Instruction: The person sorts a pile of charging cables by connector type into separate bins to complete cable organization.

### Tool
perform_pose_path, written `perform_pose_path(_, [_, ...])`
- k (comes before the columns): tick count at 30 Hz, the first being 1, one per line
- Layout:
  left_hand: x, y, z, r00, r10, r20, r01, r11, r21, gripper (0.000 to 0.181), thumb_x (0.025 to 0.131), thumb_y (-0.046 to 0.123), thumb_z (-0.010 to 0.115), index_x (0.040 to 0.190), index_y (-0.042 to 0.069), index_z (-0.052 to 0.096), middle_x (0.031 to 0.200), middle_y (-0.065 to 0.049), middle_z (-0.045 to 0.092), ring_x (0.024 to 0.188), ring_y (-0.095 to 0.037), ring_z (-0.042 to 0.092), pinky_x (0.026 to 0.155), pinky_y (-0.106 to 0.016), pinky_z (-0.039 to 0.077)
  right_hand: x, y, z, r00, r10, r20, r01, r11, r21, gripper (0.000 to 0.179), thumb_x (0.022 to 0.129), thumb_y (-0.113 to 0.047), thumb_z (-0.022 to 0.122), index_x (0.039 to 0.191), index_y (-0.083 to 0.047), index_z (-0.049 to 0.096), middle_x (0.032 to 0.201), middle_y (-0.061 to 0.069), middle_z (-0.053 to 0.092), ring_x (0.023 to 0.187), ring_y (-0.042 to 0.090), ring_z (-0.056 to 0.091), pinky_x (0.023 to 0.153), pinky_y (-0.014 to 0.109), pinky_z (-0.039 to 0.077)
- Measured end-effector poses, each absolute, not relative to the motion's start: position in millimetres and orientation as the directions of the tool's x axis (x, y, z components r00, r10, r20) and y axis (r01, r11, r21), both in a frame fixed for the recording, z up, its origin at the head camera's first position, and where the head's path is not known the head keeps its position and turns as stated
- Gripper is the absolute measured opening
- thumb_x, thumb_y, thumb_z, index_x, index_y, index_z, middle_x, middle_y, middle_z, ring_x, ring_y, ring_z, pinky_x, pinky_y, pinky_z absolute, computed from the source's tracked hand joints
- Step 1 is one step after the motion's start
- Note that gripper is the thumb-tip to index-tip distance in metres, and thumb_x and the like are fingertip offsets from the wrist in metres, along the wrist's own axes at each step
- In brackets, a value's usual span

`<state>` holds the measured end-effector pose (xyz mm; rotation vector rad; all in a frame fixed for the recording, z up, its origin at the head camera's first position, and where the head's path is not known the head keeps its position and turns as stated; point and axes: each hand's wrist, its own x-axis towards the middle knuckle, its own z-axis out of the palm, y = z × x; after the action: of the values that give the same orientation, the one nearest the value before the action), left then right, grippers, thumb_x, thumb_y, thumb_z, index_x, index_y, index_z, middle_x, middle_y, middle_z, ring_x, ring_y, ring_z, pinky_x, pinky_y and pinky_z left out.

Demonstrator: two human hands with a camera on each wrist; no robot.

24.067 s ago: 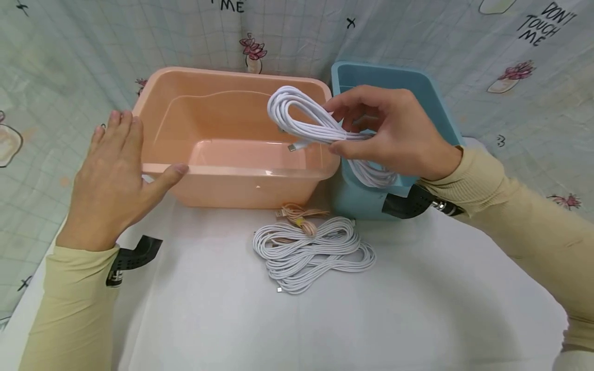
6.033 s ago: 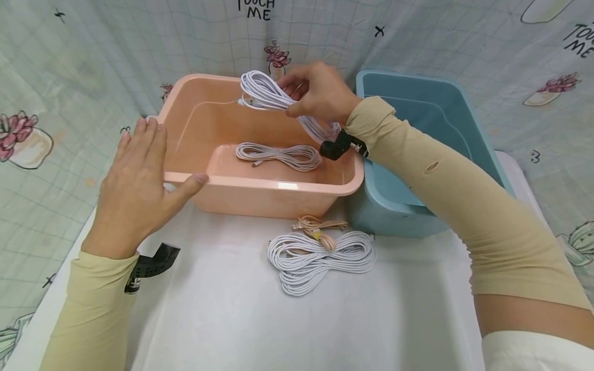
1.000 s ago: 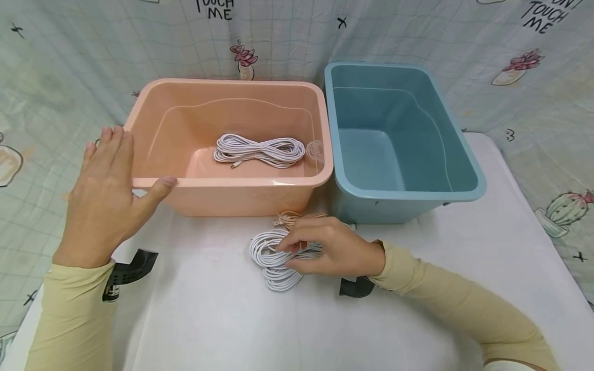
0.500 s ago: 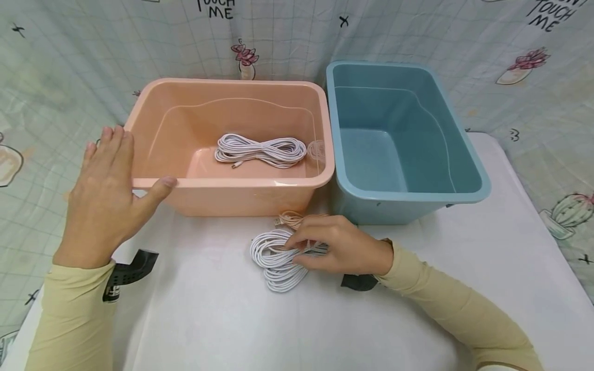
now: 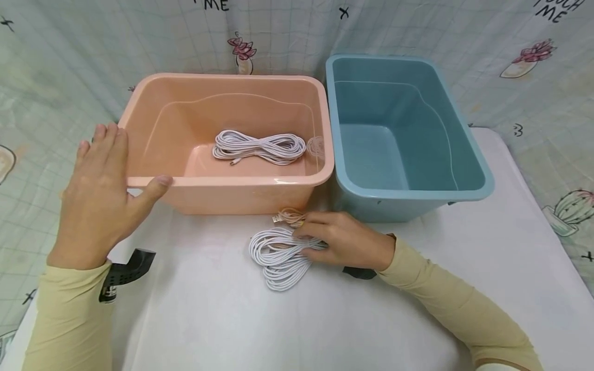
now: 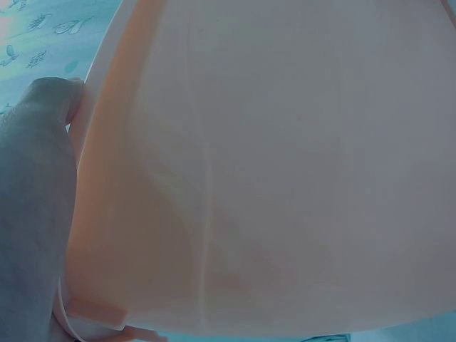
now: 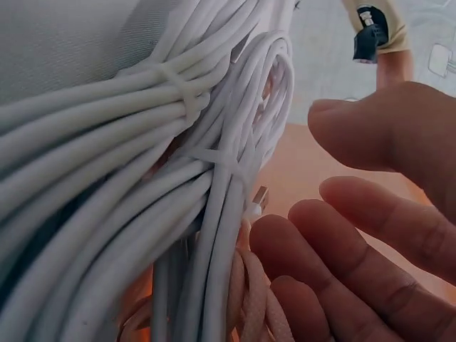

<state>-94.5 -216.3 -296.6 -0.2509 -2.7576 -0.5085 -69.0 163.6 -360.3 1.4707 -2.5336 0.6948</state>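
My left hand (image 5: 95, 198) rests with straight fingers at the left end of a peach plastic bin (image 5: 223, 181), its thumb over the front rim. My right hand (image 5: 345, 239) is at a pile of coiled white cables (image 5: 283, 275) on the table, fingertips over its right part. In the right wrist view the thumb and fingers stand apart, with no cable between them. The fingertips are beside a thin peach cable (image 7: 253, 292) and tied white cable coils (image 7: 107, 107). Inside the peach bin lies a white cable bundle (image 5: 260, 147), tied at its middle.
A blue bin (image 5: 413, 195) stands right of the peach one, their rims close together. A white cloth (image 5: 223, 324) covers the table. Behind hangs a patterned curtain (image 5: 287, 36). The left wrist view shows mostly the peach bin's inner wall (image 6: 285, 178).
Earlier the right hand held a white cable bundle above the bins; it holds none now. A white bundle has appeared in the peach bin. Lately the right hand shifted slightly rightward. The left stayed.
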Motion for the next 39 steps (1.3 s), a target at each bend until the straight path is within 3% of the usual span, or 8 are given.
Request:
perform_pose_path(8, [-96.2,-216.7,-296.5,-0.926,0.119,0.359,0.238,0.921,0.308,0.092,0.089,0.056,0.056,0.155,0.002,0.021,0.160,-0.022,0.024,0.152,-0.039,0.017,0.129,-0.049,0.007,-72.8,165.0,-364.0,-0.534,-0.788,0.306,-0.844,0.479,-0.239,0.027,0.079,-0.019,0.078,0.105,-0.013,0.071,0.103,-0.002,0.069,0.093,0.008,0.065,0.080,0.021,0.057])
perform_pose_path(16, [-95.1,-218.4,-295.5,-0.930,0.117,0.349,0.233,0.922,0.310,0.093,0.089,0.058,0.056,0.155,0.002,0.020,0.161,-0.022,0.022,0.153,-0.037,0.015,0.129,-0.047,0.006,-72.1,161.7,-370.7,-0.491,-0.821,0.291,-0.870,0.445,-0.213,0.030,0.079,-0.017,0.075,0.108,-0.016,0.070,0.107,-0.003,0.067,0.101,0.010,0.065,0.087,0.023,0.056])
perform_pose_path(39, [-95.6,-218.4,-298.5,-0.926,0.120,0.359,0.240,0.919,0.313,0.092,0.088,0.054,0.059,0.155,0.002,0.021,0.160,-0.022,0.023,0.153,-0.037,0.016,0.129,-0.048,0.006,-69.1,160.4,-370.6,-0.587,-0.796,0.147,-0.785,0.514,-0.346,0.036,0.084,-0.015,0.073,0.119,-0.011,0.068,0.116,0.002,0.068,0.109,0.013,0.066,0.090,0.025,0.057])
